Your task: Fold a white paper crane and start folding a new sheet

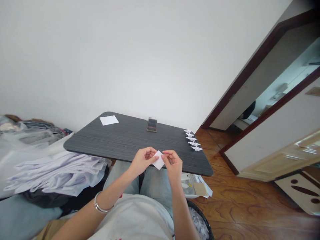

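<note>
A small folded square of white paper [159,160] is held up near the table's front edge, one corner pointing down toward my lap. My left hand [145,158] pinches its left side between thumb and fingers. On the opposite side, my right hand [172,161] grips it the same way. Along the right end of the dark table [120,136] stands a row of several white origami cranes [192,139]. A flat white sheet of paper [109,120] lies at the table's far left.
A phone-like dark object on a stand [151,125] is at the table's back, by the wall. White cloth [57,171] is heaped at left. Below the table's right side are a plastic tray [188,186] and a bin [200,223] of crumpled paper.
</note>
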A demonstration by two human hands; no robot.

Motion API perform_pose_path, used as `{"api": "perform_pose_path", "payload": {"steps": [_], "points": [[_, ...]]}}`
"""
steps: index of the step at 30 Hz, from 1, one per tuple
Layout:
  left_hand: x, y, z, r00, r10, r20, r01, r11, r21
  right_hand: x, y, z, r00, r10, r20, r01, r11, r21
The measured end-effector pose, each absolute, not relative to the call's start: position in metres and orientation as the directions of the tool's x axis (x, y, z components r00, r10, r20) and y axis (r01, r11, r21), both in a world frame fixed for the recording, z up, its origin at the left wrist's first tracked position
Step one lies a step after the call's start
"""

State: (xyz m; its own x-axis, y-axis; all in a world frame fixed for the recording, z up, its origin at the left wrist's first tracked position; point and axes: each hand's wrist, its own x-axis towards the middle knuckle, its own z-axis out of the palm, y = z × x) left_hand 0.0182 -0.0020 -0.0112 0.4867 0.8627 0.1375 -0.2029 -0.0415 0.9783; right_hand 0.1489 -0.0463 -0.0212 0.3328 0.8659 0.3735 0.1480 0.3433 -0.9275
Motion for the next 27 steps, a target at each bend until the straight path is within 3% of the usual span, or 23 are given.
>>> {"api": "perform_pose_path", "payload": {"steps": [4, 8, 14, 27], "points": [[0.019, -0.001, -0.012, 0.410, 0.901, 0.143, -0.265, -0.032, 0.964, 0.147, -0.044, -0.026, 0.298, 0.915, 0.271, -0.034, 0.295, -0.955], [0.017, 0.000, -0.012, 0.402, 0.903, 0.150, -0.309, -0.021, 0.951, 0.146, -0.043, -0.028, 0.293, 0.935, 0.200, -0.097, 0.237, -0.967], [0.014, 0.002, -0.014, 0.491, 0.851, 0.188, -0.299, -0.039, 0.953, 0.146, -0.045, -0.026, 0.287, 0.928, 0.239, -0.112, 0.280, -0.953], [0.006, -0.003, 0.004, 0.541, 0.838, 0.074, -0.283, 0.098, 0.954, 0.146, -0.052, -0.019, 0.180, 0.894, 0.410, -0.118, 0.433, -0.894]]}}
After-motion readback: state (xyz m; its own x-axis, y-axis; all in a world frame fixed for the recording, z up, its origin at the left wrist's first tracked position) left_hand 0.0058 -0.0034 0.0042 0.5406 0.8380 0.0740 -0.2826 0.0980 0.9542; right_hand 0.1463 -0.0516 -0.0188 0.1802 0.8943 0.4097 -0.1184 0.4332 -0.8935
